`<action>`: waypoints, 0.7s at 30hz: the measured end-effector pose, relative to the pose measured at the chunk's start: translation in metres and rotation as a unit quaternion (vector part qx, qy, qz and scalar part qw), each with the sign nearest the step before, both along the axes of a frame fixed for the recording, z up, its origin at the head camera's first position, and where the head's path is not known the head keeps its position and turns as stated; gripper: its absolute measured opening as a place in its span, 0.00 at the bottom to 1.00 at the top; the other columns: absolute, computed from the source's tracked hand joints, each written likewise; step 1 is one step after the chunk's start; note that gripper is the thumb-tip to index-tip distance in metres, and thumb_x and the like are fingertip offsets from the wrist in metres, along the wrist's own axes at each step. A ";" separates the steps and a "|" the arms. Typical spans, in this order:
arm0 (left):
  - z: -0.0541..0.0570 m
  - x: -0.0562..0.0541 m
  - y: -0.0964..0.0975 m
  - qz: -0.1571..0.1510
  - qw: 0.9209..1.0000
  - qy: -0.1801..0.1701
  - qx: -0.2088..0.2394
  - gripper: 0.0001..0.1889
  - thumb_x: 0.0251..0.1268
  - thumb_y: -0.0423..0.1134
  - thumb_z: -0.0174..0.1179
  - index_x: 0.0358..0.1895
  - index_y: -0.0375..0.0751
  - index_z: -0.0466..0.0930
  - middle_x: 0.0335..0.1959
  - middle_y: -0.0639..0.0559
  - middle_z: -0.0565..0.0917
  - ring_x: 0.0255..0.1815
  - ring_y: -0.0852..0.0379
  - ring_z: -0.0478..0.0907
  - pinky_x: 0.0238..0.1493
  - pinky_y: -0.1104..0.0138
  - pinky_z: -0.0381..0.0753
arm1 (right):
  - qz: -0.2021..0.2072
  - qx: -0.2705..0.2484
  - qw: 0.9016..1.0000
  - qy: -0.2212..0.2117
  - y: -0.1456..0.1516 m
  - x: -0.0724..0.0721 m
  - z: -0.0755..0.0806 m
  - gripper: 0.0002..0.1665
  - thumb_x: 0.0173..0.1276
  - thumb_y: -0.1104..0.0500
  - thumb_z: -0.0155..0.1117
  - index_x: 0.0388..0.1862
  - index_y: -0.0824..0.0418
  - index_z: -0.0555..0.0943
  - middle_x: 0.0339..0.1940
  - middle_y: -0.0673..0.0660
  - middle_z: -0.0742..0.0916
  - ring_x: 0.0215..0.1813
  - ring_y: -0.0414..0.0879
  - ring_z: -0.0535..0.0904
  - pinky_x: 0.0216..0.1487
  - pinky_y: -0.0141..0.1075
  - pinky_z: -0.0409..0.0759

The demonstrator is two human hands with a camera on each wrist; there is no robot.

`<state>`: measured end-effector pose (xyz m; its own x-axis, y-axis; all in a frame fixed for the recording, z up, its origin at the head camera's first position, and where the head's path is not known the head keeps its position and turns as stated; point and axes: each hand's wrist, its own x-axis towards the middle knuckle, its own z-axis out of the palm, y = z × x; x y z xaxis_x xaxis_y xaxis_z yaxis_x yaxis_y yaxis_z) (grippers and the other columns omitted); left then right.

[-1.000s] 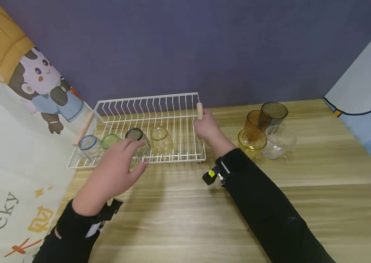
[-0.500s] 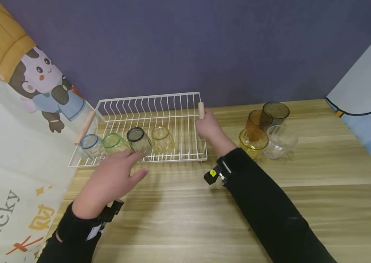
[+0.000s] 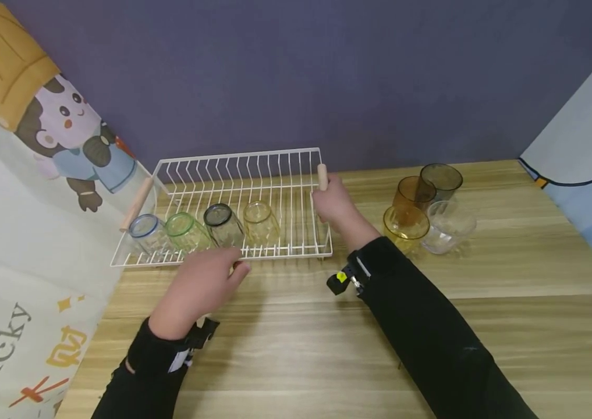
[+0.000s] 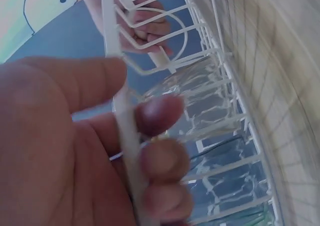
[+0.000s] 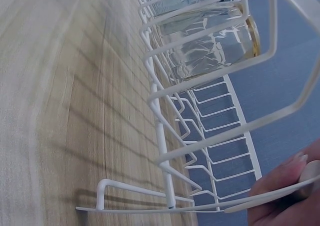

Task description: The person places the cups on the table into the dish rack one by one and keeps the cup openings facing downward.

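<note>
A white wire dish rack [image 3: 238, 155] stands against the back wall, with wooden handles at both ends. Four upside-down tumblers line its front: one blue-rimmed [image 3: 145, 228], one green [image 3: 184, 227], one dark-rimmed [image 3: 220, 220] and one yellow-rimmed [image 3: 260, 220]. My left hand [image 3: 204, 283] grips the front rail; in the left wrist view its fingertips [image 4: 165, 158] curl over the white bar, thumb on the near side. At the rack's right end my right hand [image 3: 333, 202] holds the wooden handle [image 3: 322, 176]; the right wrist view shows its fingers [image 5: 282, 178] wrapped round it.
Right of the rack, a brown tumbler [image 3: 410, 189], a grey tumbler [image 3: 442, 177], a yellow cup [image 3: 404, 228] and a clear cup [image 3: 447, 230] stand close together on the wooden table [image 3: 327, 355]. A printed curtain [image 3: 23, 250] hangs along the left side.
My left hand has moved down and right from over the glasses to the front rail, its fingers curling round it. My right hand stays on the handle.
</note>
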<state>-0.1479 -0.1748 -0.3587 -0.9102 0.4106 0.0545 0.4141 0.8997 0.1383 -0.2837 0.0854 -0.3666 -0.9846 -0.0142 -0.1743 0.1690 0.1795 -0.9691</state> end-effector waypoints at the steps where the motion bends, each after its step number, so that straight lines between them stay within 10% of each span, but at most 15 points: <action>1: -0.001 -0.001 0.001 0.003 1.000 0.003 -0.005 0.17 0.81 0.51 0.54 0.29 0.51 0.74 0.20 0.58 0.72 0.21 0.58 0.69 0.30 0.58 0.72 | 0.002 0.000 1.000 -0.001 0.000 0.000 -0.001 0.38 0.77 0.67 0.48 0.82 0.64 0.48 0.64 0.68 0.71 0.28 0.44 0.69 0.21 0.32 0.71; 15: -0.003 -0.002 0.008 0.021 0.999 0.010 -0.021 0.20 0.83 0.50 0.50 0.25 0.52 0.69 0.18 0.57 0.70 0.25 0.54 0.75 0.44 0.40 0.76 | 0.021 -0.018 0.999 -0.018 0.004 -0.001 0.008 0.40 0.80 0.65 0.49 0.82 0.63 0.43 0.54 0.69 0.73 0.23 0.46 0.75 0.27 0.37 0.84; 21: -0.004 -0.001 0.008 0.031 0.999 0.000 -0.027 0.19 0.83 0.51 0.50 0.26 0.53 0.70 0.21 0.58 0.73 0.33 0.47 0.81 0.47 0.37 0.75 | 0.054 0.109 0.993 0.006 0.014 0.003 0.029 0.50 0.79 0.55 0.57 0.84 0.62 0.36 0.69 0.71 0.70 0.46 0.56 0.82 0.48 0.45 0.84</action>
<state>-0.1491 -0.1673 -0.3630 -0.9337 0.3565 0.0345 0.3582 0.9294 0.0889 -0.2809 0.0993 -0.3379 -0.9814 -0.0822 -0.1734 0.1267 0.4011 -0.9072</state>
